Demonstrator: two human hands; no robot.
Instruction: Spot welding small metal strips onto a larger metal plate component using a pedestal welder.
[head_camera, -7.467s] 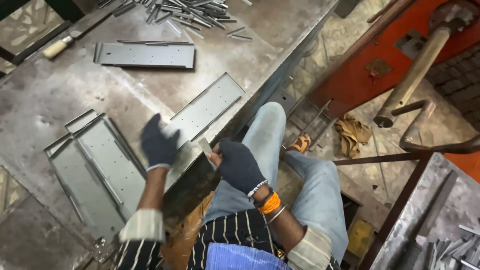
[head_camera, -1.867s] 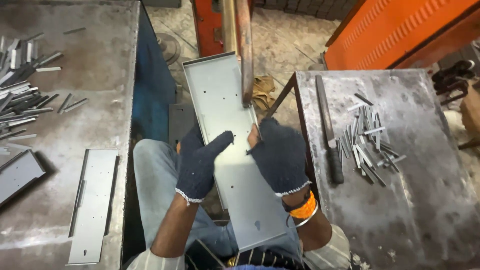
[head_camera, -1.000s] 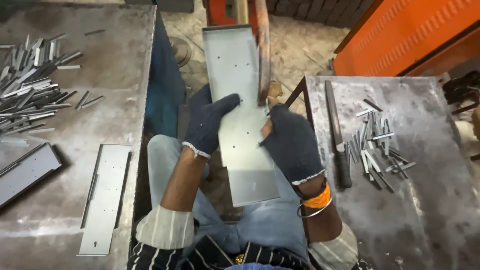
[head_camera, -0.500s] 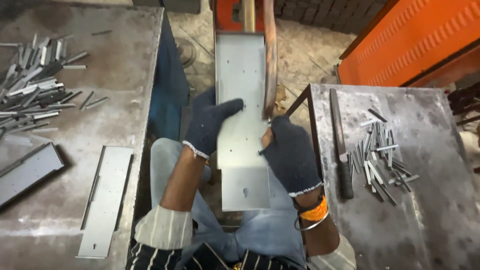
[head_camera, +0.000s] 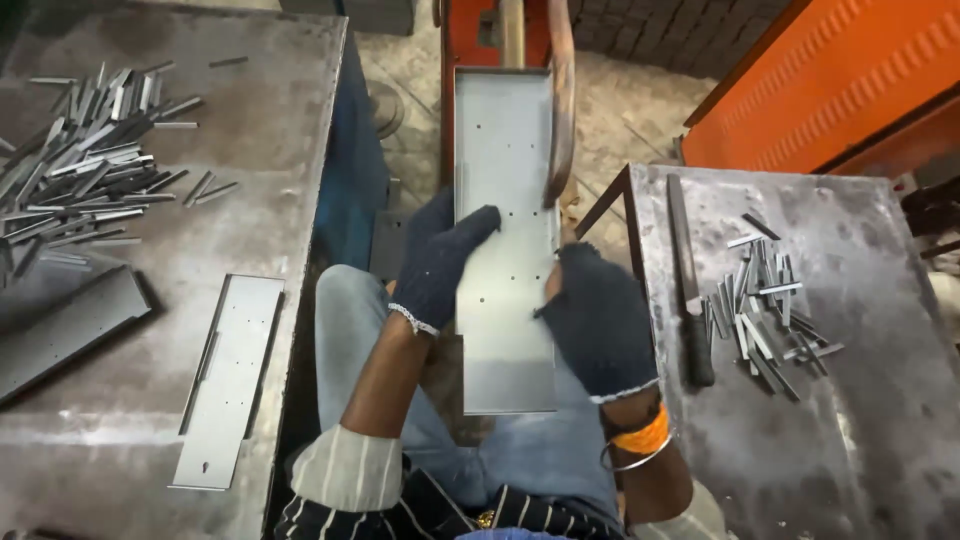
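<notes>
Both my hands wear dark knit gloves and hold a long grey sheet-metal panel (head_camera: 505, 200) with small punched holes and folded edges. It lies lengthwise over my lap, its far end pointing at a red machine (head_camera: 470, 30). My left hand (head_camera: 440, 260) grips the panel's left edge, fingers spread over its face. On the right edge near the middle my right hand (head_camera: 595, 320) holds it. A rusty curved bar (head_camera: 562, 110) crosses over the panel's far right side.
The left steel table (head_camera: 250, 180) carries a flat punched panel (head_camera: 230, 375), another folded panel (head_camera: 60, 330) and a heap of several small metal strips (head_camera: 80, 170). The right table (head_camera: 860, 400) holds a long file (head_camera: 685, 280) and several strips (head_camera: 765, 310). An orange cabinet (head_camera: 840, 80) stands at the back right.
I turned from the left table toward the gap between the tables. The panel has slid away from me toward the red machine, and both hands moved forward with it.
</notes>
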